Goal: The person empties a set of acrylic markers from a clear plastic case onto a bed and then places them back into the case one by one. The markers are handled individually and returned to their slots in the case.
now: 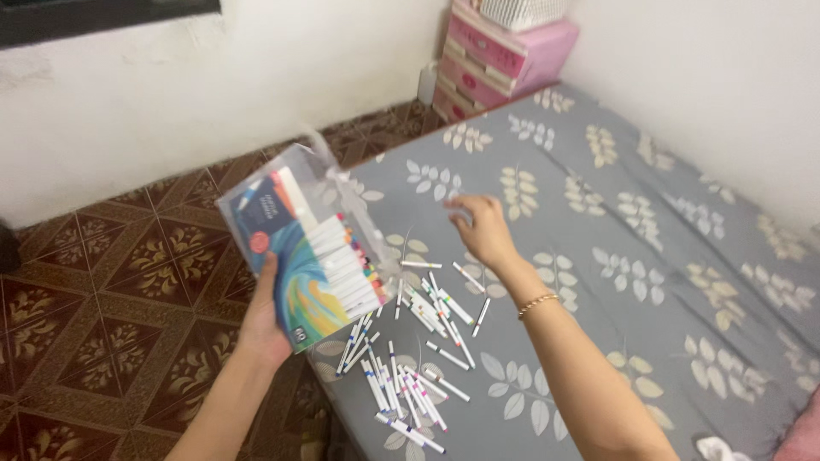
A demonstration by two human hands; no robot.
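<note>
I am holding a clear plastic marker case [303, 248] in my left hand [265, 320], fingers closed around its lower end from beneath, thumb lying up its front edge; the case is tilting with its long axis running from lower right to upper left, out over the edge of the mattress [683, 256] and the brown patterned floor tiles [102, 290]. A row of white markers is sitting inside it, coloured caps pointing toward the bed. My right hand [483, 229] is reaching out over the grey leaf-print sheet with its fingers loosely spread and empty, hovering just beyond the far edge of the scattered markers [418, 341]. Those loose markers are lying on the sheet between my two arms, below and to the left of my right hand, nearer to me than its fingertips. Most of them are pointing roughly toward and away from me, a few lying crosswise. The right hand is the nearer of the two, the closest marker [468, 277] lying just under its wrist. A gold bracelet [537, 303] is circling that wrist.
</note>
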